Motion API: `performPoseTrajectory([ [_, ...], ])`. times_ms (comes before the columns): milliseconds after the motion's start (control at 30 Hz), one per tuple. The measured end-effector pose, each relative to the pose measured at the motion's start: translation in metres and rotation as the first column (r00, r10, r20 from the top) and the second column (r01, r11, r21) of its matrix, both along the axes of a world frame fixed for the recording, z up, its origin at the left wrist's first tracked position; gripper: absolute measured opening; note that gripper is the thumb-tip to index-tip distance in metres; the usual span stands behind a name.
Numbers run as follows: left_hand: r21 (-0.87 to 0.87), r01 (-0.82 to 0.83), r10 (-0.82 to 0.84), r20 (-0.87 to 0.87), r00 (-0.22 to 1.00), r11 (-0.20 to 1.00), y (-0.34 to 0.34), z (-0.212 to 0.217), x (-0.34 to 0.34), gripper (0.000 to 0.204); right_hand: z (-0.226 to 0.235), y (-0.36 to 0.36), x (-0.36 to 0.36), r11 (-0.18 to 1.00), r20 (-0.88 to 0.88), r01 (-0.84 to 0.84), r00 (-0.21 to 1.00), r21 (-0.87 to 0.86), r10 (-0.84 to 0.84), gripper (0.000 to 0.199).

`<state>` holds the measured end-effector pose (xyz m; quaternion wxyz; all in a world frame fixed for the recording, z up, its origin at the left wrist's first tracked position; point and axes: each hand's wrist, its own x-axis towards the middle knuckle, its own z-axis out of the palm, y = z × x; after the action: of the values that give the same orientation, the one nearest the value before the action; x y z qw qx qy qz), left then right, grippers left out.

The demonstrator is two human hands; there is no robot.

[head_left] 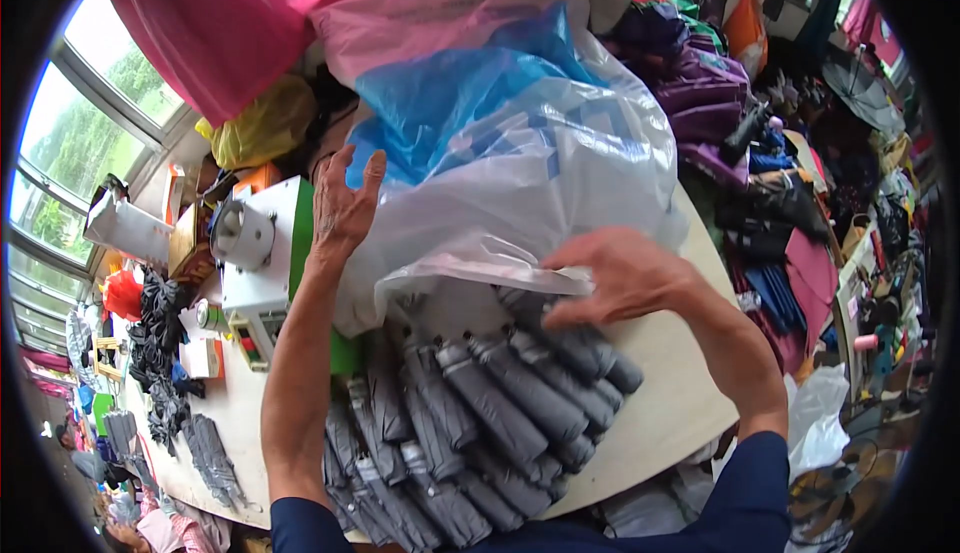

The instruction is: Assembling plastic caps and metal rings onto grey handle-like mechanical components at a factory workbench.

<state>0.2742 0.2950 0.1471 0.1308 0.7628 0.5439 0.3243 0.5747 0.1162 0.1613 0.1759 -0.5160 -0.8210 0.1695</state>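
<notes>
A large clear plastic bag (610, 168) with blue sheeting (455, 93) showing through it lies across the middle of the table. My right hand (630, 273), slightly blurred, curls round the near edge of the bag at its right end. By the bag's left side is my left hand (346, 203), raised, with thumb and fingers apart and nothing visible in them. Below the lifted edge, many grey folded umbrellas (500, 408) lie in overlapping rows. Their far ends run under the plastic, and those at the front reach the table's near edge.
A white and green machine (265, 243) stands left of my left forearm. Further left are black cloth bundles (160, 353) and more grey folded umbrellas (210, 458). Purple fabric (700, 93) is heaped at the right. Pink cloth (200, 23) hangs beside the windows. A fan (850, 483) stands lower right.
</notes>
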Motion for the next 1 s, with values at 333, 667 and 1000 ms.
performPoseTrajectory([
  [333,-0.242,-0.296,0.324,0.083,0.942,0.924,0.19,-0.03,0.043,0.098,0.016,0.277,0.147,0.435,-0.254,0.885,0.388,-0.164,-0.886,0.085],
  [667,-0.359,-0.447,0.528,0.167,0.833,0.819,0.283,-0.082,0.069,0.083,-0.179,0.376,0.133,0.46,-0.18,0.888,0.453,0.0,-0.873,0.046],
  [1000,-0.151,-0.462,0.461,0.559,0.689,0.874,0.26,-0.042,0.09,0.05,-0.101,0.338,0.119,0.614,-0.92,0.788,0.202,-0.051,-0.336,0.037],
])
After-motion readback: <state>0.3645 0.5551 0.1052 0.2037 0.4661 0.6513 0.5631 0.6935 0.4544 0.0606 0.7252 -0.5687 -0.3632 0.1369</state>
